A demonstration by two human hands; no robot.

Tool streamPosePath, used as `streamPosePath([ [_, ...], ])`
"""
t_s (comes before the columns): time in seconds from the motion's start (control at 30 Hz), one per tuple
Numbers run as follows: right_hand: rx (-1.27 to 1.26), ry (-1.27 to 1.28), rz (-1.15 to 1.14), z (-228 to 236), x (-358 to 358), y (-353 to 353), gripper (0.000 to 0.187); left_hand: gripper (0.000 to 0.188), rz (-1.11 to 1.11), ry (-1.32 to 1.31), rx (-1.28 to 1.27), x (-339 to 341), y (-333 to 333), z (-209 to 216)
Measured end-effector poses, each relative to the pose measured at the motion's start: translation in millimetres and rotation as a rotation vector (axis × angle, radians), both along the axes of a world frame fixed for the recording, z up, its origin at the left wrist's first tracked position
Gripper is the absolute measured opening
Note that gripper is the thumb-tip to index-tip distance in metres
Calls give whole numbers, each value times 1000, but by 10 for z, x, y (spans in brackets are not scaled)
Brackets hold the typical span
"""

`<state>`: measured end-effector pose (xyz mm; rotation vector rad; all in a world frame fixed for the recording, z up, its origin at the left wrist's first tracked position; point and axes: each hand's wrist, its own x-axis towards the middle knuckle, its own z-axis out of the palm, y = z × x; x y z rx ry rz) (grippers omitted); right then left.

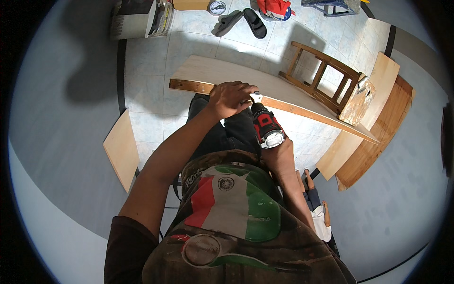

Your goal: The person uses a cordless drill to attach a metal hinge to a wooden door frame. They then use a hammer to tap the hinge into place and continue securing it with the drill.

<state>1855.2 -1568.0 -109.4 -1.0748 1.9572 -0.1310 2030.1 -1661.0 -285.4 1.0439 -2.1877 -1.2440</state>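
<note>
A long pale wooden board (227,73) lies across in front of my legs, its brown narrow edge (302,111) toward me. My left hand (231,98) is bent over that edge, with finger and thumb closed at a small pale metal piece (257,97), possibly a hinge. In my right hand (280,150) is a red and black cordless drill (267,127), gripped from behind. The drill's black chuck points away from me and meets the metal piece. Any bit or screw at the contact is too small to make out.
A wooden stool (326,78) lies on its side on the board's right part. More boards (378,128) lean at the right wall, one panel (122,149) at the left. Sandals (255,23) and a bucket-like container (137,19) are beyond. Another person (319,213) is at the lower right.
</note>
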Motion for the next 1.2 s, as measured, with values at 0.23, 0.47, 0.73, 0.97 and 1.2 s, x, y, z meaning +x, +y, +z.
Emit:
streamPosePath([
  [0.23, -54, -4, 31, -7, -4, -35, 32, 56, 12, 62, 23, 8, -46, 73],
  [0.47, -18, 6, 0, 28, 5, -94, 36, 51, -14, 41, 20, 17, -62, 96],
  [0.73, 22, 17, 18, -8, -8, -97, 37, 56, -17, 66, 36, 27, -47, 74],
  [0.97, 20, 18, -11, 9, 69, -110, 32, 54, -73, 29, 30, 44, -73, 79],
  [1.2, 55, 29, -9, 22, 81, -123, 33, 52, -67, -8, 4, 38, -34, -6],
])
